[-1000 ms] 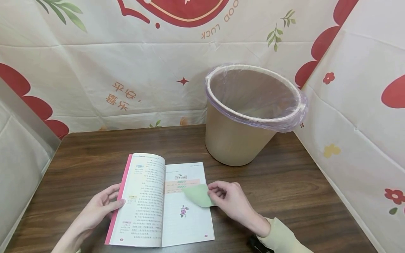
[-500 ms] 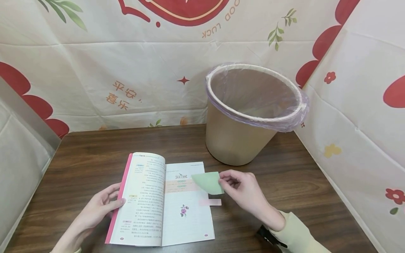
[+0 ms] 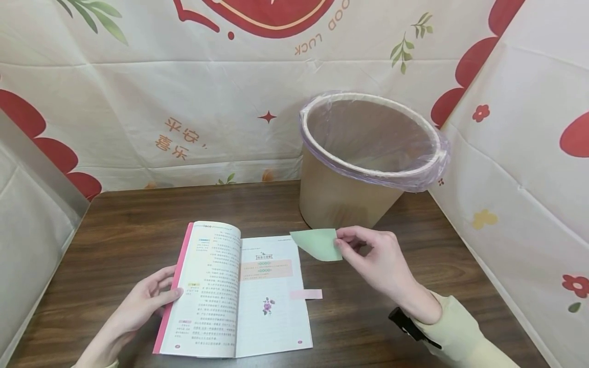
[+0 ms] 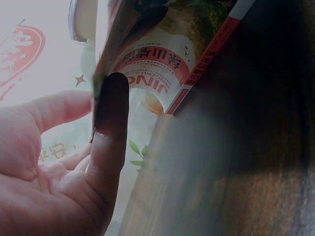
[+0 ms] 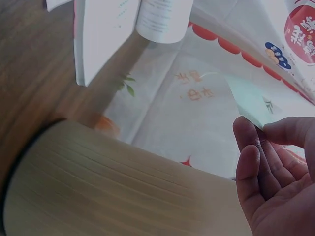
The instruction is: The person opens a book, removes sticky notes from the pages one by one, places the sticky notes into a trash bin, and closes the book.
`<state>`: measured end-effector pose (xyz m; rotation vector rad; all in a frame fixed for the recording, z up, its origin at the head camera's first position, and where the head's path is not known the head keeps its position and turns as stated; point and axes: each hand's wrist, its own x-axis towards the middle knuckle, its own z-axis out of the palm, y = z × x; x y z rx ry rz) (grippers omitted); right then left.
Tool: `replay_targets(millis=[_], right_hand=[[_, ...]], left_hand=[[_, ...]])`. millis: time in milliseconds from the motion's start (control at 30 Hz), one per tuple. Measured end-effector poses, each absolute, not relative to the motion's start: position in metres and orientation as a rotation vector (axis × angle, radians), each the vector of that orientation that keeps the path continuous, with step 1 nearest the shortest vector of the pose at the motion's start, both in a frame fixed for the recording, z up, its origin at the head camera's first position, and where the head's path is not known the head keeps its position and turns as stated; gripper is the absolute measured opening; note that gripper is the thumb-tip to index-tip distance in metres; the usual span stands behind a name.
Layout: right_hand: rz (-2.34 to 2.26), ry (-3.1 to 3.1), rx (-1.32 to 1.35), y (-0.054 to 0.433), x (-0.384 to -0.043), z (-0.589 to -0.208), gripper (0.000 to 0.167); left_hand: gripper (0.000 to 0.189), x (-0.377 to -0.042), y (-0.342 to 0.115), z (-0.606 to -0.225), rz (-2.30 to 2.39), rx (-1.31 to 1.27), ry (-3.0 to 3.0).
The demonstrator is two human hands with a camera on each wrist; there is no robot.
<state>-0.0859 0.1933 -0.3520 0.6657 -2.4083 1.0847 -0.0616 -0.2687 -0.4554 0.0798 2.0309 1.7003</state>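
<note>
An open book [image 3: 271, 327] with a pink cover edge lies on the wooden table. My left hand [image 3: 142, 306] grips its left edge, thumb on the page side and fingers behind; the left wrist view shows the book's cover [image 4: 172, 59] from below. My right hand [image 3: 382, 260] pinches a green sticky note [image 3: 317, 244] by its right end, between thumb and fingertips, above the table just right of the book's top corner. In the right wrist view the note [image 5: 246, 98] sticks up curved from the fingertips. A pink paper strip [image 3: 306, 294] juts from the right page's edge.
A beige trash bin [image 3: 336, 199] lined with a thin purplish bag stands at the back right, close behind the right hand. A patterned cloth [image 3: 221, 112] hangs along the back, and more cloth lines both sides.
My right hand has lifted the green note off the right page and carried it up and right, towards the bin. The pink strip has come into sight. The left hand keeps its place.
</note>
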Motion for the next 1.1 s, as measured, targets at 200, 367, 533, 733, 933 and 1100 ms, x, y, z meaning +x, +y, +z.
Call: replay_targets(millis=[200,367,533,733,933,1100], right_hand=[[1.027,-2.35,0.686,0.195,-0.087,-0.325,0.019],[1.007,-2.287,0.709,0.197,-0.088,-0.299,0.022],[1.026,-2.251,0.708,0.198,-0.089,-0.279,0.023],[1.056,-2.206,0.698,0.203,-0.094,-0.252,0.021],[1.002,-2.205,0.636,0.212,-0.102,-0.224,0.016],[0.94,-2.196,0.571,0.222,-0.114,-0.209,0.013]], left_hand=[[0.069,-0.061,-0.269,-0.456,1.704,0.097,2.033],[0.068,-0.061,-0.269,-0.455,1.702,0.092,2.034],[0.069,-0.062,-0.269,-0.455,1.701,0.076,2.032],[0.069,-0.061,-0.268,-0.455,1.709,0.087,2.031],[0.069,-0.06,-0.268,-0.455,1.708,0.079,2.034],[0.07,-0.061,-0.268,-0.455,1.701,0.06,2.032]])
